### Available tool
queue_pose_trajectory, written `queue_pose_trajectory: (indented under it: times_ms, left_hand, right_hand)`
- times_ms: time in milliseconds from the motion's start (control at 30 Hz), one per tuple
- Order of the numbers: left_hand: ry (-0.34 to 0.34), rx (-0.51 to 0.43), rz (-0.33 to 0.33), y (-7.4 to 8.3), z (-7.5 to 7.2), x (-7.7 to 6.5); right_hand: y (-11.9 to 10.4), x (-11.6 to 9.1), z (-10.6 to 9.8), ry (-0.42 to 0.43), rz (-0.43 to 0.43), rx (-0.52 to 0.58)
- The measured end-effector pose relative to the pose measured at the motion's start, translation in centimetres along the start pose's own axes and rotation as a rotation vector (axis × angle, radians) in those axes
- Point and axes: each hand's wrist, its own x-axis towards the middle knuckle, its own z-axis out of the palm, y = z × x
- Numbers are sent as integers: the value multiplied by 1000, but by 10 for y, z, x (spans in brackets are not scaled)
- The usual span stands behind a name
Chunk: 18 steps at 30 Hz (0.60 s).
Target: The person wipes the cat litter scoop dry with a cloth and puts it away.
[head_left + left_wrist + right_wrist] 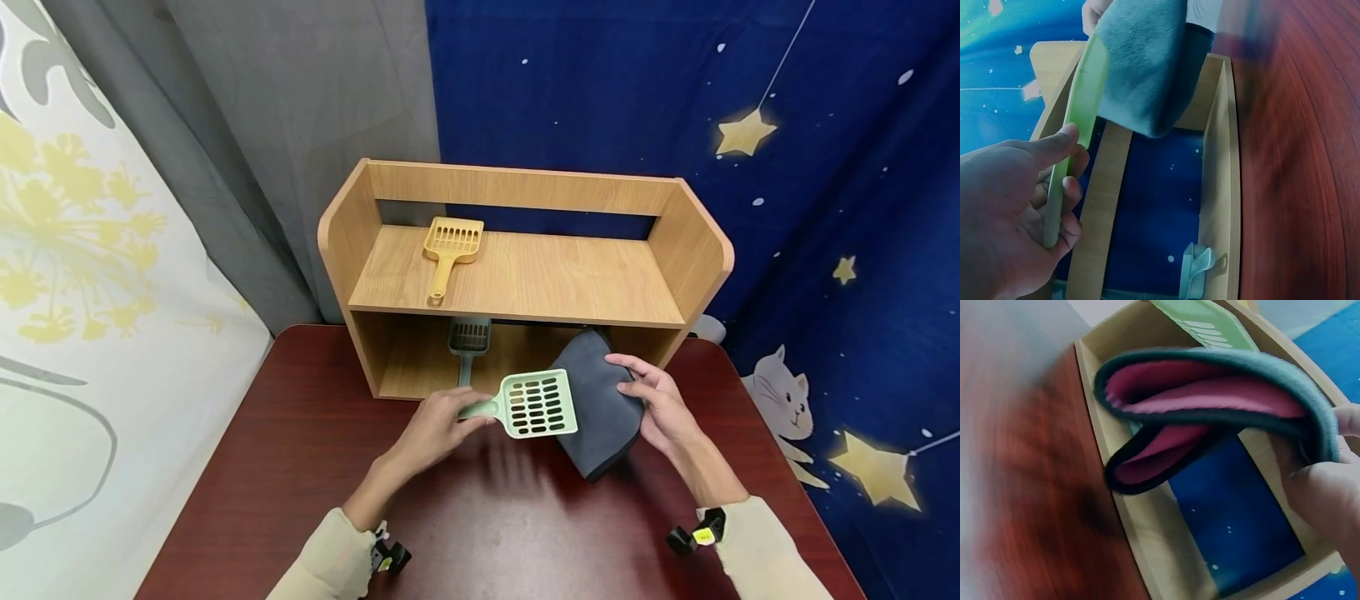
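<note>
My left hand grips the handle of a light green slotted litter scoop, held above the table in front of the shelf. In the left wrist view the thumb and curled fingers pinch that handle. My right hand pinches the edge of a folded dark grey cloth. Pink inner layers of the cloth show in the right wrist view. The scoop's head lies close beside the cloth; whether they touch I cannot tell. A yellow scoop lies on the upper shelf, and a grey scoop on the lower one.
A two-tier wooden shelf stands at the back of the dark red table. Behind it hang a grey curtain and a blue star-patterned curtain. A white patterned curtain hangs at the left.
</note>
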Motion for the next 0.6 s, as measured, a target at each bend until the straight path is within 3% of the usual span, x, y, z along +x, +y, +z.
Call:
queue_pose_trajectory:
  times_ms: [133, 267, 600]
  left_hand:
    - [17, -21, 15, 3, 2, 2]
    - [32, -45, 27, 4, 4, 5]
    - [47, -157, 98, 13, 13, 10]
  right_hand:
    - [6, 2, 4, -42, -5, 164]
    - [12, 5, 11, -65, 15, 249]
    - [33, 18, 28, -145, 43, 275]
